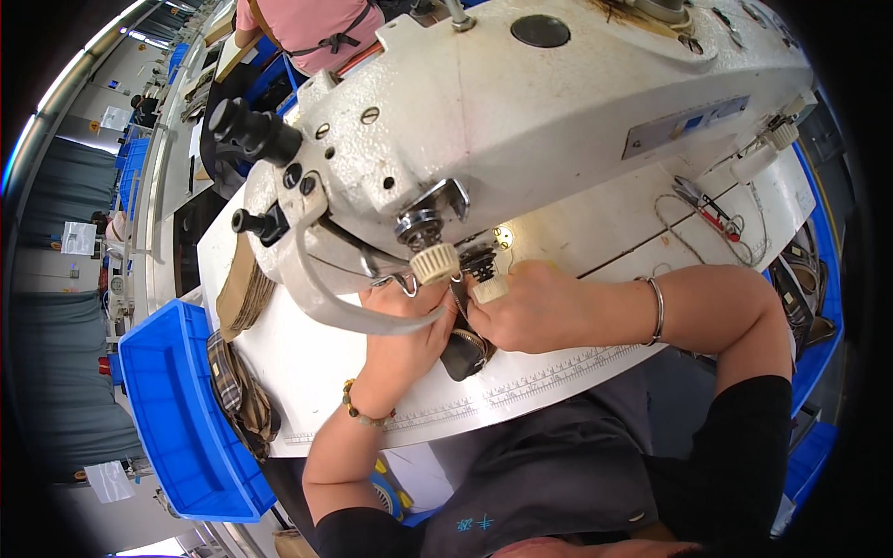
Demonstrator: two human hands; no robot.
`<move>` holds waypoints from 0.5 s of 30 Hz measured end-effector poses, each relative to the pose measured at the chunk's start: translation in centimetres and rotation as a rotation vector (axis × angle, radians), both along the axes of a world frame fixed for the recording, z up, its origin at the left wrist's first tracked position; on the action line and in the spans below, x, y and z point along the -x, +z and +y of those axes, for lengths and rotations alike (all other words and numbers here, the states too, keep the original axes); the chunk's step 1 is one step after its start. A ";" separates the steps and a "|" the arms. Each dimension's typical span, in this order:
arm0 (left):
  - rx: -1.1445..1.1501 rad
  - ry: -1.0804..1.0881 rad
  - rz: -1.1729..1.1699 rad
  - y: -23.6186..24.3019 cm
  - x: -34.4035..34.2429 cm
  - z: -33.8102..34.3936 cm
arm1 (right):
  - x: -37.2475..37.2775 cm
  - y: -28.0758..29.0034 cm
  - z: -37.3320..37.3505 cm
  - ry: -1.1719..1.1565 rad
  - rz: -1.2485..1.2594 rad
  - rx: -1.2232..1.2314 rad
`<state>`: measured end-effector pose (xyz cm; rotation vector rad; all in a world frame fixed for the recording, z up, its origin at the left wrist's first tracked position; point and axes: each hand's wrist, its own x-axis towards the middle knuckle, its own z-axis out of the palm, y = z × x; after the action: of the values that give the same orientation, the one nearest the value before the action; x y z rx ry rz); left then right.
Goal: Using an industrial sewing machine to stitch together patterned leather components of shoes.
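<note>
A white industrial sewing machine (502,121) spans the view above both hands. Under its head, a small dark leather-like piece with a zipper (468,353) lies between my hands. My left hand (406,325) is closed on the piece's left side; the machine's curved white guard (349,316) and cream tension knob (435,264) cover part of its fingers. Curled against the right side of the piece is my right hand (530,309), with its fingertips tucked under the second knob (490,288). The needle and the far end of the piece are hidden.
A ruler strip (521,386) runs along the white table's near edge. Small snips (707,209) and a loose cord lie at right. Brown stacked pieces (245,286) and plaid fabric (239,395) sit at left, beside a blue bin (191,418). A person in pink (321,33) is beyond the machine.
</note>
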<state>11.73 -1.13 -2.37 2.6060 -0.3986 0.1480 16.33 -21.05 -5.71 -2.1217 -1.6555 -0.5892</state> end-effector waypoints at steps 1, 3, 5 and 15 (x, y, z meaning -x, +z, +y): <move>-0.111 0.009 -0.079 0.3 0.2 -0.4 | 0.0 -0.1 -0.1 0.031 0.034 -0.024; -0.221 0.017 -0.159 1.1 0.8 -1.0 | 0.0 -0.2 -0.2 0.060 0.069 -0.048; -0.334 -0.026 -0.307 1.6 1.5 -1.3 | 0.6 -0.2 -0.3 0.173 0.055 -0.047; -0.293 -0.132 -0.239 0.8 1.6 -0.8 | 3.3 0.5 -0.7 0.080 -0.131 0.040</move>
<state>10.11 -1.90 -1.62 2.8453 -0.7234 0.3837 13.00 -21.76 -5.24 -2.0726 -1.8279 -0.6885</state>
